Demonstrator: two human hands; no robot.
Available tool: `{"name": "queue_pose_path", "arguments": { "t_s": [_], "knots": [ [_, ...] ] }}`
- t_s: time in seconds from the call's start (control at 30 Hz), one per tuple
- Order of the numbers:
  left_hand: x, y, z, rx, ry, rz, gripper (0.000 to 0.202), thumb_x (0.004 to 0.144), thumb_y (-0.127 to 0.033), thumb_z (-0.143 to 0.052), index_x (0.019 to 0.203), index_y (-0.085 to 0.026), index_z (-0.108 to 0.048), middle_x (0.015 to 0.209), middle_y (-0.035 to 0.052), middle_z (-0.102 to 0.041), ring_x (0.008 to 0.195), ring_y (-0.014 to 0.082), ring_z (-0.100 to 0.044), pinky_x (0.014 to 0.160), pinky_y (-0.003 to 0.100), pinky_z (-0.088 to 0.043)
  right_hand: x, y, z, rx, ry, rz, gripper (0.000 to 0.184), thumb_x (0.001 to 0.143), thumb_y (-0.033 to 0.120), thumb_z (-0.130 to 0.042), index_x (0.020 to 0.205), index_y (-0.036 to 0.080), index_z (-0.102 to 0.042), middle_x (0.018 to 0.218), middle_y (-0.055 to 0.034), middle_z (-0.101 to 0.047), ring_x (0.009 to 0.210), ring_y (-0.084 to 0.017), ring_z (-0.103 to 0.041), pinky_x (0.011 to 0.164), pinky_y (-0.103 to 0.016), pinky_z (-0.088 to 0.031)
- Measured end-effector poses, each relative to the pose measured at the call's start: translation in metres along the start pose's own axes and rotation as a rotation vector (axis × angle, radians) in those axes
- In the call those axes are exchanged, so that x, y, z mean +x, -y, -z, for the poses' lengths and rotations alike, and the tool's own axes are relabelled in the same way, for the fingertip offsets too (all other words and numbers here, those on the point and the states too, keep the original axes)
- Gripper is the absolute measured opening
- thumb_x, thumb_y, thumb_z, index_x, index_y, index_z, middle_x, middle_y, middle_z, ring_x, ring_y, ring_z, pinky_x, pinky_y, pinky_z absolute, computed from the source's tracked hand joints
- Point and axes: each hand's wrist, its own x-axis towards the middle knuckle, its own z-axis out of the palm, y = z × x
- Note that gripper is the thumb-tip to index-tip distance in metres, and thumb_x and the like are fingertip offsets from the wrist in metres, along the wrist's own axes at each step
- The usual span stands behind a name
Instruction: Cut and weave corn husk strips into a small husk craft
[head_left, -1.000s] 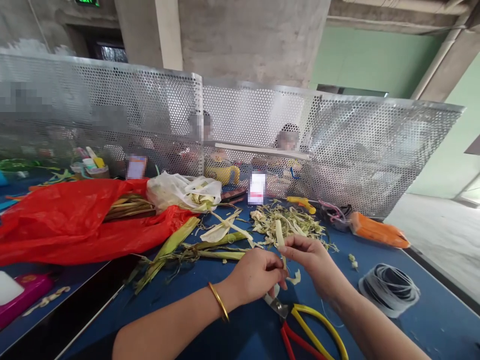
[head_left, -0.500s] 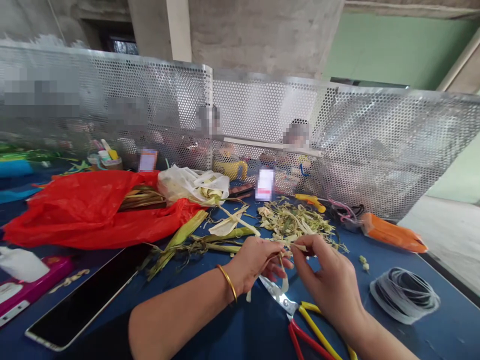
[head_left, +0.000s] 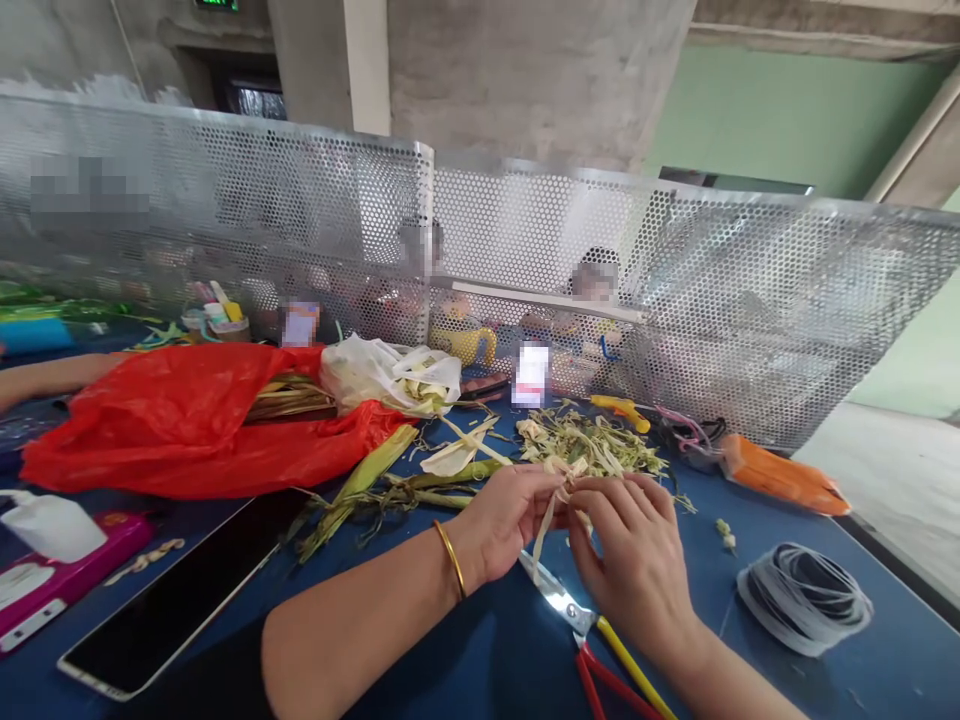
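Observation:
My left hand point(head_left: 510, 522) is closed, thumb and fingers pinching a pale strip of corn husk point(head_left: 545, 522) that hangs down between the hands. My right hand point(head_left: 637, 545) is also closed on the husk, its fingertips meeting those of the left. A small knot of husk shows above the fingers; its exact form is partly hidden. Under the hands lie scissors point(head_left: 574, 612) with one red and one yellow handle, blades pointing away. Behind the hands is a heap of shredded husk point(head_left: 589, 440). Green husks point(head_left: 371, 470) lie to the left.
A red plastic bag point(head_left: 172, 420), a white bag point(head_left: 375, 370) and a large phone point(head_left: 187, 595) are at left, beside a magenta power strip point(head_left: 112, 540). Wire coil point(head_left: 804, 598) and orange packet point(head_left: 784, 474) lie right. A perforated screen point(head_left: 525, 220) stands behind. Another person's arm point(head_left: 52, 378) reaches in at left.
My right hand has turned over and moved in against my left, its fingers now folded over the husk. The hanging strip has shifted left. Another person's arm has appeared at the left edge.

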Motion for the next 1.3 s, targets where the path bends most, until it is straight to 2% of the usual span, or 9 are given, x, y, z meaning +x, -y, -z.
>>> {"name": "queue_pose_path", "arguments": {
  "t_s": [0.1,0.27,0.47,0.6,0.77,0.9,1.1,1.2,1.3],
  "knots": [
    [0.001,0.004,0.001,0.055,-0.004,-0.063,0.006,0.068,-0.009,-0.065,0.074,-0.01,-0.067,0.074,0.0063,-0.067,0.064,0.0103,-0.06,0.063,0.019,-0.048,-0.002,-0.001,-0.003,-0.043,0.016,0.074,0.016,0.09,0.014,-0.048,0.094,0.02,-0.063,0.098,-0.0058,-0.067,0.089,-0.021,-0.058,0.092,-0.041,-0.036],
    [0.002,0.007,0.004,0.073,-0.038,-0.044,0.014,0.064,-0.012,-0.069,0.077,-0.009,-0.069,0.079,0.0079,-0.068,0.071,0.012,-0.062,0.065,0.019,-0.045,-0.004,-0.001,-0.009,-0.134,0.151,0.496,0.017,0.091,0.013,-0.048,0.098,0.018,-0.063,0.093,-0.0054,-0.065,0.094,-0.021,-0.057,0.1,-0.04,-0.037],
    [0.003,0.012,0.006,0.084,-0.025,-0.005,0.015,0.059,-0.015,-0.074,0.072,-0.011,-0.068,0.067,0.0029,-0.062,0.06,0.01,-0.056,0.058,0.019,-0.041,-0.006,-0.001,-0.012,-0.12,0.198,0.489,0.017,0.092,0.013,-0.046,0.087,0.018,-0.062,0.087,-0.0042,-0.063,0.088,-0.02,-0.058,0.102,-0.042,-0.035],
    [0.002,0.012,0.004,0.101,-0.005,-0.046,0.016,0.058,-0.015,-0.076,0.072,-0.01,-0.069,0.071,0.0045,-0.065,0.062,0.0091,-0.056,0.058,0.018,-0.04,-0.006,-0.001,-0.01,0.073,0.097,0.276,0.013,0.091,0.014,-0.049,0.089,0.019,-0.061,0.088,-0.0046,-0.063,0.085,-0.019,-0.057,0.089,-0.039,-0.041],
    [0.0,0.009,0.001,0.122,-0.084,-0.034,0.013,0.064,-0.013,-0.072,0.077,-0.01,-0.071,0.077,0.0073,-0.069,0.065,0.0114,-0.061,0.067,0.022,-0.047,-0.002,-0.01,-0.014,0.504,-0.09,-0.424,0.014,0.084,0.024,-0.055,0.071,0.02,-0.054,0.074,-0.0013,-0.056,0.072,-0.016,-0.052,0.065,-0.029,-0.042],
    [0.0,0.009,0.0,0.12,-0.113,-0.022,0.013,0.065,-0.012,-0.072,0.078,-0.01,-0.072,0.08,0.0086,-0.07,0.064,0.0117,-0.063,0.064,0.021,-0.048,0.0,-0.019,-0.023,0.842,-0.034,-0.818,0.025,0.076,0.037,-0.061,0.062,0.019,-0.051,0.059,0.0029,-0.048,0.059,-0.013,-0.044,0.054,-0.025,-0.037],
    [0.002,0.011,0.002,0.147,-0.16,-0.069,0.017,0.059,-0.014,-0.08,0.074,-0.01,-0.073,0.076,0.0069,-0.071,0.061,0.01,-0.061,0.062,0.02,-0.047,-0.001,-0.015,-0.03,0.991,0.003,-0.898,0.031,0.073,0.046,-0.066,0.065,0.02,-0.051,0.063,0.0015,-0.053,0.063,-0.015,-0.051,0.062,-0.028,-0.044],
    [0.004,0.01,0.004,0.131,-0.18,-0.09,0.017,0.059,-0.016,-0.08,0.073,-0.01,-0.073,0.072,0.0069,-0.07,0.058,0.0109,-0.06,0.057,0.022,-0.046,-0.001,-0.01,-0.031,1.139,0.139,-0.916,0.035,0.074,0.053,-0.064,0.08,0.02,-0.055,0.07,0.0001,-0.06,0.063,-0.016,-0.057,0.065,-0.031,-0.048],
    [0.005,0.006,0.007,0.135,-0.239,-0.092,0.016,0.059,-0.015,-0.079,0.072,-0.011,-0.071,0.065,0.0037,-0.067,0.054,0.0104,-0.058,0.055,0.023,-0.046,-0.001,-0.009,-0.029,1.127,0.331,-0.867,0.036,0.076,0.052,-0.063,0.087,0.019,-0.055,0.063,0.0009,-0.062,0.058,-0.015,-0.057,0.061,-0.03,-0.047]
  ]
}}
